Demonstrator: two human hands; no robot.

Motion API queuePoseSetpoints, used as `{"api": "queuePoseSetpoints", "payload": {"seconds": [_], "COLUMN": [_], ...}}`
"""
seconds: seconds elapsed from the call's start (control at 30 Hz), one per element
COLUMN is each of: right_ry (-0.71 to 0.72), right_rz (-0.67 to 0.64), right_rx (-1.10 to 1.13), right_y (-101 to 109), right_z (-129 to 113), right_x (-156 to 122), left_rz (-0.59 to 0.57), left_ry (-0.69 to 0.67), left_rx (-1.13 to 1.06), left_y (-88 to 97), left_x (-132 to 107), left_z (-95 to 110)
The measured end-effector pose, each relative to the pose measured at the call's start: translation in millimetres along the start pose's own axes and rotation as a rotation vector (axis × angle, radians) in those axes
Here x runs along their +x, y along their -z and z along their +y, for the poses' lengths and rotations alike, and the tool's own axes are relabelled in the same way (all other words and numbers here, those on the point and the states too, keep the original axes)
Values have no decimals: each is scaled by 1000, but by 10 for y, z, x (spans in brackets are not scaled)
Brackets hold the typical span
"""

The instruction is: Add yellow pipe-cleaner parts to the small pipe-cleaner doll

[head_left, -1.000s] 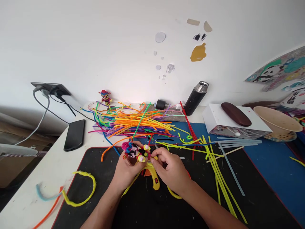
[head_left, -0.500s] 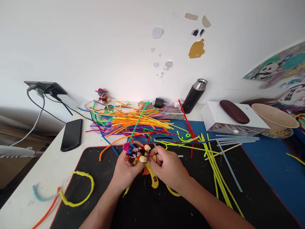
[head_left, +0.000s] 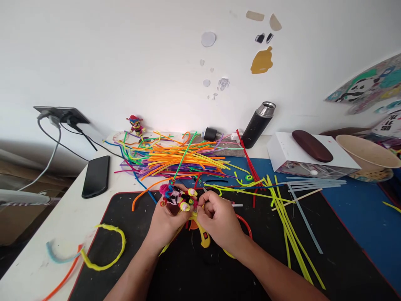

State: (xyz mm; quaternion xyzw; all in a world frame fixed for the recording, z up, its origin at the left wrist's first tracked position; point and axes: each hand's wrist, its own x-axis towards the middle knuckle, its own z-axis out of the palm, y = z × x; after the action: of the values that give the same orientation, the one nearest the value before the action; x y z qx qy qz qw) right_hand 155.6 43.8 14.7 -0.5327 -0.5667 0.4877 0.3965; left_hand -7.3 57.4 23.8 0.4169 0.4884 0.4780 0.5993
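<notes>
- White wall (head_left: 125, 50): the whole back is filled by it.
- White table (head_left: 25, 280): pushed up to the wall; partly covered by mats.
- Black mat (head_left: 134, 225), red-edged: laid under the hands; blue mat (head_left: 369, 217) seen at its far and right edges.
- Pile of coloured strips (head_left: 184, 156): heaped beyond the hands, orange and yellow mostly.
- White box (head_left: 290, 152): placed at right, topped by a dark red case (head_left: 312, 146); a beige bowl (head_left: 372, 156) set just beside it.
- Yellow-green strips (head_left: 288, 225): spread on the black mat, right of the hands.
- Left hand (head_left: 167, 225): fingers wrapped around the small figure (head_left: 175, 196), grasp kept below and at its side.
- Right hand (head_left: 221, 215): fingers curled, thumb and forefinger brought to the figure's yellow-tipped end; whether anything is pinched between them cannot be told.
- Black bottle (head_left: 258, 125): stood near the wall, left of the box.
- Phone (head_left: 96, 176): laid on the table at left.
- Yellow tool (head_left: 203, 234), red switch: seen between the hands, partly hidden.
- Figure: held above the black mat, tilted, pink top pointed left.
- Second figure (head_left: 135, 124): set by the wall, behind the pile's left end.
</notes>
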Motion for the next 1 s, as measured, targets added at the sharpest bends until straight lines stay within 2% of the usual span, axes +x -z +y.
{"api": "queuePoseSetpoints", "payload": {"seconds": [0.23, 0.43, 1.0], "right_ry": [-66, -47, -42], "right_rz": [4, 61, 80], "right_rx": [125, 149, 234], "right_y": [-54, -96, -137], "right_z": [23, 12, 42], "right_x": [-38, -48, -42], "left_rz": [-33, -51, -40], "left_ry": [22, 51, 82], "left_rx": [-89, -167, -228], "left_y": [55, 94, 114], "left_x": [12, 37, 62], "left_z": [-97, -204, -263]}}
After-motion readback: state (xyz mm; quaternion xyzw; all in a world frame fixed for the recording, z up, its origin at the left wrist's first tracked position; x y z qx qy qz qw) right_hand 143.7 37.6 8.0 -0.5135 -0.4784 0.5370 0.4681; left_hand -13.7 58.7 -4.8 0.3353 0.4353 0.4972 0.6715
